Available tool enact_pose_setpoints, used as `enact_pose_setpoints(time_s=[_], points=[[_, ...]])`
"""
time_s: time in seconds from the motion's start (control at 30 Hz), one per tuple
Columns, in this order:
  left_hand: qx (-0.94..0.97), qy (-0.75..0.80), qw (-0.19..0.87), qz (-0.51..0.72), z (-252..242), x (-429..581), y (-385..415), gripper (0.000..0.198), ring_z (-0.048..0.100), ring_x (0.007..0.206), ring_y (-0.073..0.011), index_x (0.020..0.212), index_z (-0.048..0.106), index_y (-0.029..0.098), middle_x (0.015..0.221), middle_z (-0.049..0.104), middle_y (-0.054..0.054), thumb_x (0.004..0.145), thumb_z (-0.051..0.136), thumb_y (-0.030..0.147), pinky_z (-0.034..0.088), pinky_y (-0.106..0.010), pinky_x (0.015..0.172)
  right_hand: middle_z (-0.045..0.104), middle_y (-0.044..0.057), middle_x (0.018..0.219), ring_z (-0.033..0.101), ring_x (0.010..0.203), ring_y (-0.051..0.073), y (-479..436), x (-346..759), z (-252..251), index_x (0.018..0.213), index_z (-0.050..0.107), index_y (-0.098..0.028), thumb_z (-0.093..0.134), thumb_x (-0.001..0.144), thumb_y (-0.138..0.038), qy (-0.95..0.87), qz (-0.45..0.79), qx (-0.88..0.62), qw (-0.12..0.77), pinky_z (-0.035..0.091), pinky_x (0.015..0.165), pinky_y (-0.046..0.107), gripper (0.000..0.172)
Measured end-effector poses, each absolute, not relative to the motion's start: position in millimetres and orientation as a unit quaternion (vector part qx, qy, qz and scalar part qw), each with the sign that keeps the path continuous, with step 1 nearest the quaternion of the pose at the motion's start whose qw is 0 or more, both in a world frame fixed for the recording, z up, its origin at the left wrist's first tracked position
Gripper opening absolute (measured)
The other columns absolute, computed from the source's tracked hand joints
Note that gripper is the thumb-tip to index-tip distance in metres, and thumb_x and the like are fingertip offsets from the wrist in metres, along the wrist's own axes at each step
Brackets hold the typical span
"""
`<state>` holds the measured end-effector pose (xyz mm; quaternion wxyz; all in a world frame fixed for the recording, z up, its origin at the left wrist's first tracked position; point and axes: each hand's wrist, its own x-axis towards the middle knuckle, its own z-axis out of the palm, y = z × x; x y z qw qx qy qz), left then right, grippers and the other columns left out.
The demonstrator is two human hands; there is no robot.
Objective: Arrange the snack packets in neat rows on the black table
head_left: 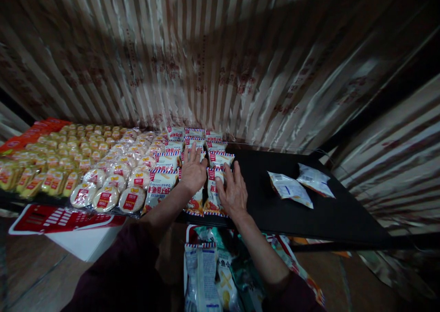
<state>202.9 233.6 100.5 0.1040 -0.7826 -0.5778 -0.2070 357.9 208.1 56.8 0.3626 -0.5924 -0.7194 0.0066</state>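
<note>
Rows of small snack bags [161, 183] with striped top edges and red lettering stand on a black shelf [264, 220]. My left hand [193, 167] lies over the middle column of them, fingers stretched forward and resting on the bags. At the right column, my right hand [234, 190] is spread against the side of the front snack bag [212, 188], its thumb toward the bag's face. Neither hand is wrapped around a bag. Two more snack bags, a nearer one [291, 190] and a farther one [314, 180], lie flat to the right.
Round wrapped rice crackers [132, 199] and small yellow packs [57, 180] fill the shelf's left side. Below the front edge, an opened carton holds several snack bags [202, 275]. A white box [85, 241] with a red printed panel stands lower left. Striped plastic sheeting [206, 64] hangs behind.
</note>
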Motion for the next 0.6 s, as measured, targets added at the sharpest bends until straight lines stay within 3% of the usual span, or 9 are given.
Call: enact_pose_setpoints(time_s=[0.3, 0.6], points=[[-0.782, -0.561, 0.092, -0.255, 105, 218, 202, 0.042, 0.012, 0.143, -0.0322, 0.126, 0.051, 0.011, 0.141, 0.045, -0.016, 0.086, 0.041, 0.018, 0.014, -0.059, 0.114, 0.024, 0.014, 0.154, 0.03, 0.138, 0.031, 214, 360, 53, 0.138, 0.041, -0.019, 0.037, 0.092, -0.043, -0.717, 0.019, -0.572, 0.397, 0.033, 0.107, 0.05, 0.053], [-0.794, -0.53, 0.036, -0.295, 65, 251, 144, 0.055, 0.003, 0.144, -0.0284, 0.14, 0.03, 0.003, 0.151, 0.025, -0.021, 0.087, 0.038, 0.013, 0.027, -0.051, 0.114, 0.026, 0.015, 0.153, 0.022, 0.142, 0.026, 217, 365, 49, 0.142, 0.033, -0.015, 0.029, 0.092, -0.052, -0.665, 0.124, -0.584, 0.449, 0.025, 0.113, 0.048, 0.063]])
